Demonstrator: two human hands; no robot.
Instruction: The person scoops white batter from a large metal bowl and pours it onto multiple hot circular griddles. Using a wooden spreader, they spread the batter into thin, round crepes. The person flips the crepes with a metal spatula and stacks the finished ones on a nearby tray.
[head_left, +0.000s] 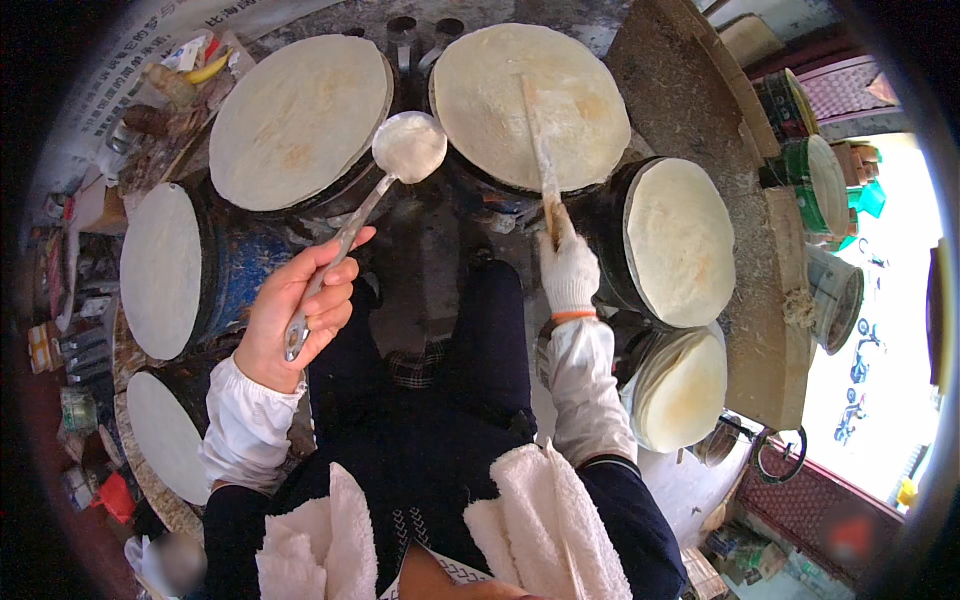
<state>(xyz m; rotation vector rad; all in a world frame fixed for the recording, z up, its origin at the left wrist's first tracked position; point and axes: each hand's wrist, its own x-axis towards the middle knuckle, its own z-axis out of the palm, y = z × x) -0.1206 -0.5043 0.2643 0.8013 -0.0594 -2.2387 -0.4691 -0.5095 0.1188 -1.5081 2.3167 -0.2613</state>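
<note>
My bare left hand (305,310) is wrapped around the handle of a metal ladle (410,147). The ladle's bowl holds pale batter and hangs between the two far griddles. In a white knitted glove, my right hand (570,272) grips a long batter-coated wooden scraper (540,140). Its blade lies over the thin round pancake (590,90) on the far right griddle. Another pancake (300,115) covers the far left griddle. One more pancake (680,245) lies on the griddle beside my right hand. At the left are two paler rounds, a pancake (160,270) and a nearer pancake (163,435).
A stack of finished pancakes (690,390) sits at the right by my forearm. Beyond it rises a brown board (780,330). Two metal cups (402,40) stand between the far griddles. Cluttered shelves line the left; several buckets, including a green bucket (825,185), stand at the right.
</note>
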